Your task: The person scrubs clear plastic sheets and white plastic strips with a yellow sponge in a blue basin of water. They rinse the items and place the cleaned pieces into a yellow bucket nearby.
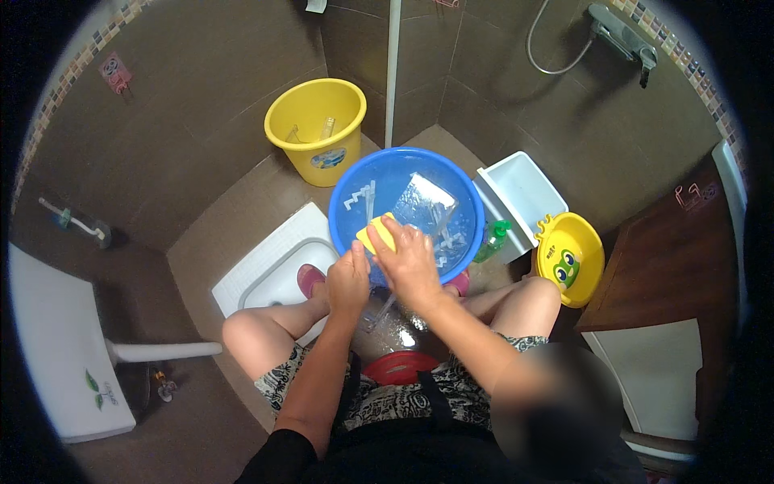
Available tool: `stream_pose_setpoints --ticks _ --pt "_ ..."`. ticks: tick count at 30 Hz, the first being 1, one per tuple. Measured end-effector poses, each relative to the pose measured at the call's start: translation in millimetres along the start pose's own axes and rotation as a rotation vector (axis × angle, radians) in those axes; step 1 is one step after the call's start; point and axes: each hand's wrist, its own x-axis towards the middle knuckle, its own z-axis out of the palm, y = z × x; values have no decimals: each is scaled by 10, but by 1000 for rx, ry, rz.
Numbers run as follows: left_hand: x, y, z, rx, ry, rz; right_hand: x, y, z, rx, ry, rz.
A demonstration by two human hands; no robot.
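Note:
My right hand [410, 260] grips a yellow sponge [380, 235] over the near rim of a blue plastic basin [465, 254]. Close beside it, my left hand [349, 281] has its fingers curled and its thumb at the sponge's lower edge. Whatever lies inside that hand is hidden. In the basin, a clear plastic box [426, 202] sits among suds. Several narrow, stepped clear plastic pieces [361, 195] lie at the basin's left, and small translucent pieces [448, 239] at its right. Below my hands a clear plastic piece [381, 313] shows against the wet floor.
A yellow bucket [315, 163] holding clear pieces stands behind the basin. To the right are a green pump bottle [493, 241], a pale plastic bin [523, 193] and a yellow frog-faced basin [583, 260]. A squat toilet [266, 272] lies left; a white pipe [393, 72] rises behind.

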Motion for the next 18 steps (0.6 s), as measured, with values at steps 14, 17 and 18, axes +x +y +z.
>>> stream_pose_setpoints --ticks 14,17,18 --pt "27 -149 -59 -207 3 225 180 1021 -489 1642 -379 1031" --pt "122 -269 45 -131 -61 375 180 746 -317 1815 -518 809" --pt "131 -290 76 -169 -48 370 201 695 -312 1774 -499 768"
